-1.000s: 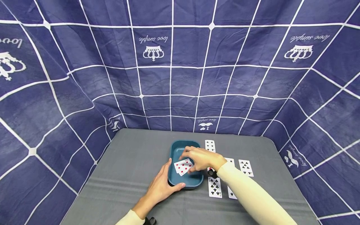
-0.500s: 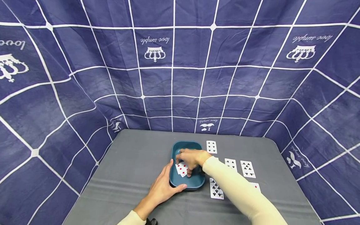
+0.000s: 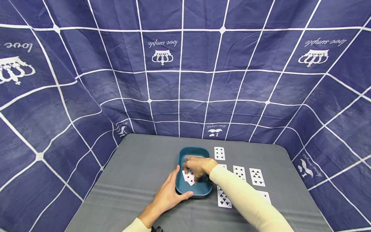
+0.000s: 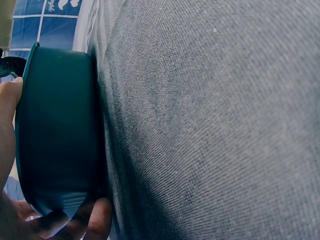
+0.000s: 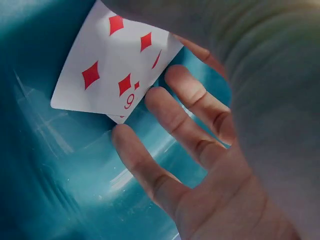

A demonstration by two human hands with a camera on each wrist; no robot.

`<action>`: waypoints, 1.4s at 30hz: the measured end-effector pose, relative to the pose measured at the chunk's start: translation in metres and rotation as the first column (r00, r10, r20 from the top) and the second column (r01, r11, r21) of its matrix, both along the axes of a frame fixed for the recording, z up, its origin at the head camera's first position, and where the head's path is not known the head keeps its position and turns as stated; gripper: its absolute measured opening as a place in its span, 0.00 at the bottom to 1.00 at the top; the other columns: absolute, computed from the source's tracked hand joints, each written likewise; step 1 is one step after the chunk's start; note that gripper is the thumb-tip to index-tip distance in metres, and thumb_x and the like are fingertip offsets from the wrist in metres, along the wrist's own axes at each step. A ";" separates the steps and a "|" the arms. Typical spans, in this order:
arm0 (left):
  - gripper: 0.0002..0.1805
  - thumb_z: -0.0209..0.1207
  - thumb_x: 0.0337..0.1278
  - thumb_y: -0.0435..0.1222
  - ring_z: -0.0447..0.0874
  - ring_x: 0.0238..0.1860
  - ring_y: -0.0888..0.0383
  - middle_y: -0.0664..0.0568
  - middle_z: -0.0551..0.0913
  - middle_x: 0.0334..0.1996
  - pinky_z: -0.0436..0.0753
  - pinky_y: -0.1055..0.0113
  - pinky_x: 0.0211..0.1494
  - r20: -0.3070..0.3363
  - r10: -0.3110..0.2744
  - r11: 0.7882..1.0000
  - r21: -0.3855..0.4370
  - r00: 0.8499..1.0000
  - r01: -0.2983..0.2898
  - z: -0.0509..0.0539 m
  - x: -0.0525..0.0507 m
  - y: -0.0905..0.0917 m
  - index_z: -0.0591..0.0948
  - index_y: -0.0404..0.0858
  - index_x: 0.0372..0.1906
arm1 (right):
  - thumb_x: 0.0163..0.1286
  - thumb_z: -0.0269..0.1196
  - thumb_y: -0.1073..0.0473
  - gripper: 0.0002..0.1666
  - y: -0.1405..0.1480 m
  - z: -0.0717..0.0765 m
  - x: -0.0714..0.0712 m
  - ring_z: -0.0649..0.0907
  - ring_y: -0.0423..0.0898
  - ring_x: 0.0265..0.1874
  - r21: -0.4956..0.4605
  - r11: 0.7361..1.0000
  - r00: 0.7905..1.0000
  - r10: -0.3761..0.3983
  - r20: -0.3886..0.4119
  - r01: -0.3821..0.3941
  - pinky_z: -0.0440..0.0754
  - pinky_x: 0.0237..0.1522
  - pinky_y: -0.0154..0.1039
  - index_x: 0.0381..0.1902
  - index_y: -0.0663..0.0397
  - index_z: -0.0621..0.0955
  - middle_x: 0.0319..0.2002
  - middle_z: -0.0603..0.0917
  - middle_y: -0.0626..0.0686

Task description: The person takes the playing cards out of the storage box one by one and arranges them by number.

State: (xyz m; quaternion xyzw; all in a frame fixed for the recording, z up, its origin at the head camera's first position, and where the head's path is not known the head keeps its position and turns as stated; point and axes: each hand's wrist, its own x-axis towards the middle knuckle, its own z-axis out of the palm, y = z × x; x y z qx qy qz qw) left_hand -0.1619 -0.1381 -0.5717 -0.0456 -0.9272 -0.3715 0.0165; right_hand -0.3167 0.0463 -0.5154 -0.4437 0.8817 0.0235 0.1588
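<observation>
A blue-green tub (image 3: 193, 149) stands on the grey table. My left hand (image 3: 166, 195) grips its left side, the thumb at the near rim and the other fingers along the outside; in the left wrist view the fingers (image 4: 100, 217) bend round the wall. Inside the tub lie two or more overlapping playing cards (image 3: 188, 177) with red diamonds. My right hand (image 3: 200, 166) reaches down over them. Seen from the right wrist, its fingertips (image 5: 159, 100) are at one edge of the cards (image 5: 107, 55), and the thumb covers their upper part. The cards lie flat.
Right of the tub, several playing cards lie face up: a spade card (image 3: 219, 153) at the back, another spade card (image 3: 239, 172), club cards (image 3: 257, 177) and a diamond card (image 3: 265, 195). My right sleeve hides parts of some. A dark blue curtain (image 3: 191, 83) encloses the table's back and sides.
My right hand has moved lower and further into the tub, over the diamond cards, covering more of them. My left hand stays on the tub. The whole view has shifted slightly.
</observation>
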 end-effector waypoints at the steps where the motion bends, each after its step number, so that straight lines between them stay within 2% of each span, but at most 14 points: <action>1: 0.72 0.83 0.55 0.69 0.84 0.79 0.34 0.44 0.72 0.90 0.88 0.29 0.67 0.002 -0.001 1.000 0.000 1.000 0.001 0.000 0.000 0.000 0.60 0.45 0.96 | 0.52 0.97 0.50 0.31 0.000 0.000 0.000 0.77 0.34 0.46 0.002 1.000 1.000 0.004 -0.002 -0.004 0.81 0.51 0.31 0.50 0.34 0.90 0.49 0.80 0.39; 10: 0.72 0.83 0.55 0.68 0.84 0.79 0.34 0.44 0.73 0.89 0.88 0.29 0.67 -0.004 -0.003 1.000 0.003 1.000 0.003 -0.001 -0.001 0.000 0.60 0.44 0.96 | 0.52 0.96 0.52 0.30 0.000 -0.001 -0.001 0.78 0.34 0.44 -0.009 1.000 1.000 0.017 -0.009 -0.017 0.81 0.50 0.30 0.46 0.37 0.89 0.46 0.80 0.39; 15: 0.72 0.83 0.54 0.68 0.84 0.79 0.35 0.45 0.73 0.89 0.89 0.30 0.67 -0.023 -0.005 1.000 0.000 1.000 0.005 -0.002 -0.002 0.001 0.61 0.44 0.96 | 0.52 0.96 0.55 0.31 0.002 -0.002 -0.002 0.77 0.33 0.42 -0.036 0.999 1.000 0.009 0.019 -0.008 0.80 0.48 0.30 0.45 0.39 0.87 0.44 0.81 0.39; 22: 0.72 0.83 0.55 0.69 0.84 0.79 0.35 0.43 0.73 0.88 0.88 0.31 0.69 -0.028 -0.011 1.000 -0.005 1.000 0.010 -0.004 -0.001 0.000 0.60 0.43 0.96 | 0.61 0.90 0.63 0.24 0.006 -0.001 -0.007 0.76 0.33 0.36 -0.114 0.993 0.995 -0.001 0.100 0.012 0.79 0.43 0.31 0.45 0.43 0.86 0.38 0.84 0.41; 28: 0.72 0.83 0.55 0.69 0.84 0.80 0.34 0.43 0.73 0.89 0.88 0.29 0.68 -0.008 -0.010 1.000 0.000 1.000 0.010 -0.003 -0.002 0.000 0.60 0.45 0.96 | 0.72 0.81 0.70 0.21 0.015 0.009 -0.009 0.80 0.35 0.31 -0.181 0.983 0.984 -0.002 0.180 0.035 0.81 0.37 0.32 0.54 0.44 0.86 0.36 0.87 0.45; 32: 0.72 0.82 0.56 0.69 0.83 0.81 0.34 0.43 0.71 0.90 0.88 0.28 0.70 0.004 -0.015 1.000 0.009 1.000 0.015 -0.003 -0.005 0.001 0.59 0.45 0.97 | 0.74 0.77 0.73 0.24 0.022 0.015 -0.013 0.81 0.36 0.33 -0.217 0.976 0.983 0.017 0.183 0.024 0.82 0.40 0.33 0.61 0.45 0.88 0.37 0.91 0.48; 36: 0.72 0.83 0.56 0.68 0.83 0.80 0.33 0.42 0.71 0.90 0.87 0.29 0.70 0.004 -0.015 1.000 0.014 1.000 0.015 -0.003 -0.005 0.000 0.59 0.44 0.96 | 0.77 0.75 0.72 0.26 0.027 0.022 -0.016 0.84 0.37 0.40 -0.247 0.969 0.982 0.019 0.189 0.029 0.86 0.46 0.34 0.67 0.45 0.90 0.44 0.93 0.49; 42: 0.72 0.83 0.55 0.68 0.84 0.79 0.34 0.43 0.72 0.89 0.88 0.29 0.68 0.007 -0.004 1.000 0.005 1.000 0.004 -0.004 -0.003 0.001 0.59 0.45 0.96 | 0.81 0.73 0.69 0.23 0.039 0.030 -0.015 0.84 0.41 0.46 -0.291 0.955 0.985 0.000 0.172 0.051 0.85 0.53 0.39 0.68 0.44 0.91 0.50 0.91 0.48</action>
